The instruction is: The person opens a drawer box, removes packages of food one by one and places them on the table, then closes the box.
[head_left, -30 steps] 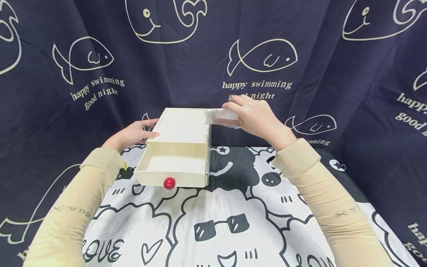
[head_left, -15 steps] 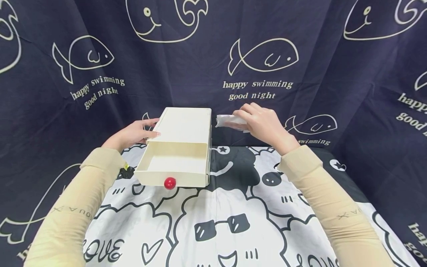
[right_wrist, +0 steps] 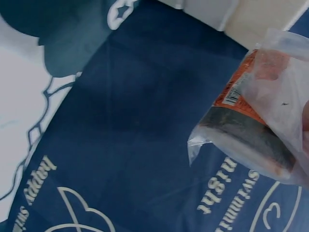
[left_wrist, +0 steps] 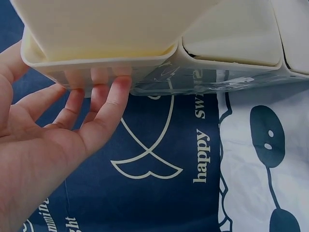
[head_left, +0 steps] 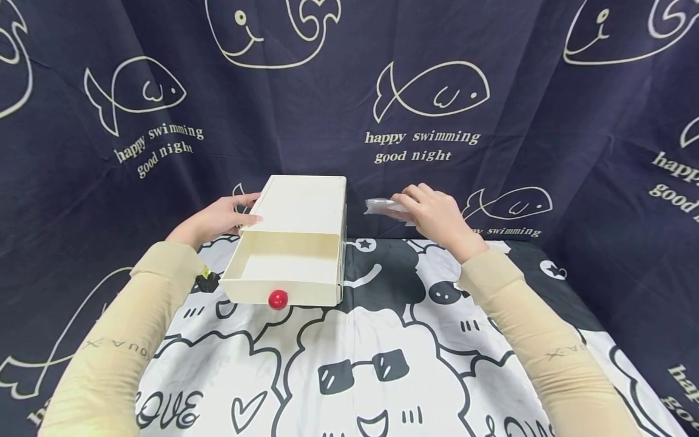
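A cream drawer cabinet (head_left: 306, 200) has its top drawer (head_left: 295, 267), with a red round knob (head_left: 278, 299), pulled out toward me. Nothing lies on the visible floor of that drawer. My left hand (head_left: 218, 215) rests on the cabinet's left side, thumb at the top edge. In the left wrist view, its lightly bent fingertips touch the outer wall. To the right of the cabinet and apart from it, my right hand (head_left: 437, 215) pinches a clear plastic packet (head_left: 384, 207). In the right wrist view, the packet has an orange label with a barcode and dark contents (right_wrist: 246, 130).
Below the top drawer, further shut drawers (left_wrist: 231, 38) show in the left wrist view. A white and black patterned cloth (head_left: 382, 328) covers the table. A dark blue curtain (head_left: 327, 121) hangs close behind the cabinet. Near the left cuff is a small black device (head_left: 207, 282).
My right hand has carried the packet from beside the cabinet's top right corner to the right and lower. My left hand and the opened drawer have stayed in place.
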Action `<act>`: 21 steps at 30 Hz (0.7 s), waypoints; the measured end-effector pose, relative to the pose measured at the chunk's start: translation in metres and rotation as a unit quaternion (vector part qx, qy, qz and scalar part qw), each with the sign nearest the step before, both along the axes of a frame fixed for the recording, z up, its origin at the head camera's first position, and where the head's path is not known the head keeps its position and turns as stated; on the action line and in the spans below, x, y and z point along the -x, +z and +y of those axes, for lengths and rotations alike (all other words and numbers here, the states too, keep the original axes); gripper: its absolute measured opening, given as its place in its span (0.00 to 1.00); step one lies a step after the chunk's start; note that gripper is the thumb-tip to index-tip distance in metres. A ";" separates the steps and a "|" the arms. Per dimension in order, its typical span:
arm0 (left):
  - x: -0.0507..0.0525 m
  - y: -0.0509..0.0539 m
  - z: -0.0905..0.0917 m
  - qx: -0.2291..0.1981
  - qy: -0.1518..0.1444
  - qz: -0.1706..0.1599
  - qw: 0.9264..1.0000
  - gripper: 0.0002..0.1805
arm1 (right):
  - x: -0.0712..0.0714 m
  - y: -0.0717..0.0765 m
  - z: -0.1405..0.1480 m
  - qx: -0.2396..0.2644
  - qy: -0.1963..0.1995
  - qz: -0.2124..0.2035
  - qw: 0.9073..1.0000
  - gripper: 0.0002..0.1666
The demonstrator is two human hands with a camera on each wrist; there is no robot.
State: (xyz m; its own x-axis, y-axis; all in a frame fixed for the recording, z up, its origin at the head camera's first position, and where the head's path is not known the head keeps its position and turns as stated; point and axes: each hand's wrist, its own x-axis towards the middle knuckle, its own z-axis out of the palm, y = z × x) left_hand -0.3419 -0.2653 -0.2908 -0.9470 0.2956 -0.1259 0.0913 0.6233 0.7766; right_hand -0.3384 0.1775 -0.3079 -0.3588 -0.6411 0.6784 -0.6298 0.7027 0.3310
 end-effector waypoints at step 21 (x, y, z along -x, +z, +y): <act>-0.002 0.000 0.000 -0.013 0.000 -0.006 1.000 0.39 | 0.021 -0.075 0.014 -0.038 0.004 0.000 0.999 0.17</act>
State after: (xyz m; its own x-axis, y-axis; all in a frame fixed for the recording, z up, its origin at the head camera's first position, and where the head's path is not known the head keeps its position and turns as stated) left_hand -0.3402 -0.2658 -0.2907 -0.9452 0.2998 -0.1289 0.0829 0.6025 0.7938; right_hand -0.3599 0.1911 -0.3830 -0.3539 -0.6942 0.6268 -0.6354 0.6702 0.3835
